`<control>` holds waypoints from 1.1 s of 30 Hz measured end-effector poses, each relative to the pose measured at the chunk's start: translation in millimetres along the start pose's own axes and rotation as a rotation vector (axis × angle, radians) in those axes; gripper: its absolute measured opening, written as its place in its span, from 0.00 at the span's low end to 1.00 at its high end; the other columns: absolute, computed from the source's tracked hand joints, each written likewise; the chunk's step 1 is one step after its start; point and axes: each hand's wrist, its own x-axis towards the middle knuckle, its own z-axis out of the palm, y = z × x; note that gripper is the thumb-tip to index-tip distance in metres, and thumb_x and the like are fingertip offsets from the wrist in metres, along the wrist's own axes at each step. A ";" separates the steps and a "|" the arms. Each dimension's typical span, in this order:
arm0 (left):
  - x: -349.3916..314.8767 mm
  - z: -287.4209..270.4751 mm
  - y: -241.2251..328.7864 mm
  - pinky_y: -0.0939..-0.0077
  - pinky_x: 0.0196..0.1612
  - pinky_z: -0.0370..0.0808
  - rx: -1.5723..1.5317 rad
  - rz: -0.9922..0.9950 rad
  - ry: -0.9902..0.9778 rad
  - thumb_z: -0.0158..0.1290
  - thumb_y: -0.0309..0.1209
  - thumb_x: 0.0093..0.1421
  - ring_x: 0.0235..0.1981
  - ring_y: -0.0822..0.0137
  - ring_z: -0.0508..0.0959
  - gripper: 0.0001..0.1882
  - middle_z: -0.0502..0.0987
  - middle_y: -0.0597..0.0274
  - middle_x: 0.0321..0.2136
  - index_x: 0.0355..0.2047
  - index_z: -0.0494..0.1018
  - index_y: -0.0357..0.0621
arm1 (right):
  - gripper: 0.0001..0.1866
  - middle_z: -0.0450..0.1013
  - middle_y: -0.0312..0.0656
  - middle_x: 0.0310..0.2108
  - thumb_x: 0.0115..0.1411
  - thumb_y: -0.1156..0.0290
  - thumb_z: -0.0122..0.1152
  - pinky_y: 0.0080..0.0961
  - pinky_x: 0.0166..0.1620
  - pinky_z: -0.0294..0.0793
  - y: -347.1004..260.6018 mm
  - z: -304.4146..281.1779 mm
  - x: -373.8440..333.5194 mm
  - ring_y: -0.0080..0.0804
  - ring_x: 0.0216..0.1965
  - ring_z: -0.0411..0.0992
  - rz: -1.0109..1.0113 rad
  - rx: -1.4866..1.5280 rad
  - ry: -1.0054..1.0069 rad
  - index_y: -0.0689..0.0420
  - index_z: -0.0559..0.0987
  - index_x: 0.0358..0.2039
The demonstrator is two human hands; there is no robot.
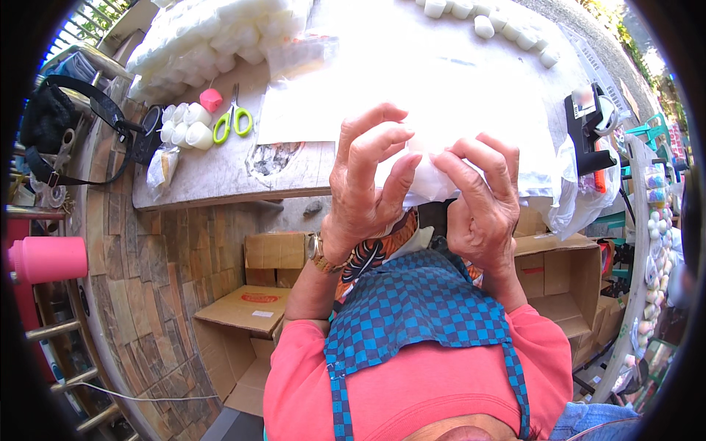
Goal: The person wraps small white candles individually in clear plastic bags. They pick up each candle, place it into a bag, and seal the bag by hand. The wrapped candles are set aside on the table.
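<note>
Over the front edge of the white-covered table, my left hand (pixel 368 176) is raised with its fingers curved and its thumb apart from them. My right hand (pixel 482 198) is beside it, fingertips pinched on a thin, whitish, see-through plastic piece (pixel 426 178) between the hands. Glare washes out its outline, so its exact kind cannot be told. A bright white sheet (pixel 471 95) spreads under and beyond both hands. Farther left lie scissors with lime-green handles (pixel 233 123), next to several white cups (pixel 187 126) and a pink piece (pixel 211 99).
Bagged white cups (pixel 213 44) are piled at the back left, with loose white cups (pixel 484 27) at the far right. A black tape dispenser (pixel 588 128) stands at the right edge above a plastic bag (pixel 577 191). Open cardboard boxes (pixel 243 316) sit below the table.
</note>
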 end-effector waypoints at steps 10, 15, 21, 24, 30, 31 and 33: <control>-2.6 -10.8 3.2 0.58 0.50 0.73 0.159 0.009 -0.116 0.50 0.33 0.63 0.48 0.52 0.75 0.14 0.75 0.44 0.46 0.43 0.76 0.37 | 0.26 0.70 0.40 0.49 0.38 0.84 0.56 0.42 0.51 0.64 -0.1 -5.2 14.6 0.47 0.52 0.65 -0.019 -0.014 -0.105 0.51 0.81 0.41; -3.5 -12.8 -3.4 0.56 0.54 0.69 0.140 0.102 -0.157 0.53 0.52 0.58 0.51 0.50 0.73 0.28 0.76 0.48 0.46 0.44 0.77 0.38 | 0.29 0.67 0.46 0.50 0.36 0.87 0.52 0.43 0.51 0.67 2.3 -1.4 8.1 0.48 0.52 0.65 0.112 0.165 -0.097 0.50 0.81 0.41; -6.9 -11.8 -2.0 0.55 0.54 0.69 0.247 0.147 -0.180 0.65 0.54 0.48 0.51 0.49 0.72 0.33 0.75 0.51 0.47 0.46 0.77 0.43 | 0.31 0.70 0.51 0.50 0.36 0.85 0.47 0.42 0.56 0.66 13.4 5.5 -0.5 0.50 0.53 0.67 0.075 0.457 0.032 0.57 0.72 0.47; -11.2 -7.0 2.3 0.49 0.57 0.67 0.239 0.102 -0.168 0.70 0.45 0.44 0.53 0.47 0.71 0.30 0.74 0.54 0.49 0.46 0.76 0.45 | 0.26 0.70 0.55 0.50 0.43 0.83 0.45 0.40 0.58 0.65 16.9 -1.7 2.2 0.46 0.54 0.68 0.165 0.557 0.020 0.59 0.69 0.47; -13.0 4.0 12.7 0.47 0.56 0.68 0.465 0.177 -0.143 0.71 0.40 0.42 0.52 0.46 0.72 0.30 0.73 0.50 0.50 0.45 0.74 0.46 | 0.16 0.76 0.44 0.38 0.63 0.64 0.60 0.24 0.48 0.70 26.1 -9.1 32.0 0.27 0.43 0.74 0.498 0.733 0.056 0.60 0.75 0.46; -13.3 6.1 14.6 0.46 0.56 0.68 0.468 0.178 -0.146 0.71 0.38 0.42 0.52 0.46 0.72 0.29 0.73 0.50 0.50 0.45 0.74 0.46 | 0.15 0.76 0.42 0.38 0.63 0.63 0.61 0.24 0.47 0.71 30.0 -8.0 37.3 0.27 0.42 0.73 0.458 0.654 0.051 0.59 0.76 0.45; -14.4 9.2 18.1 0.44 0.57 0.67 0.476 0.177 -0.149 0.70 0.35 0.41 0.52 0.45 0.72 0.28 0.72 0.50 0.50 0.44 0.74 0.46 | 0.14 0.76 0.40 0.38 0.61 0.61 0.64 0.23 0.44 0.72 37.0 -5.9 48.3 0.26 0.42 0.73 0.376 0.499 0.038 0.57 0.79 0.41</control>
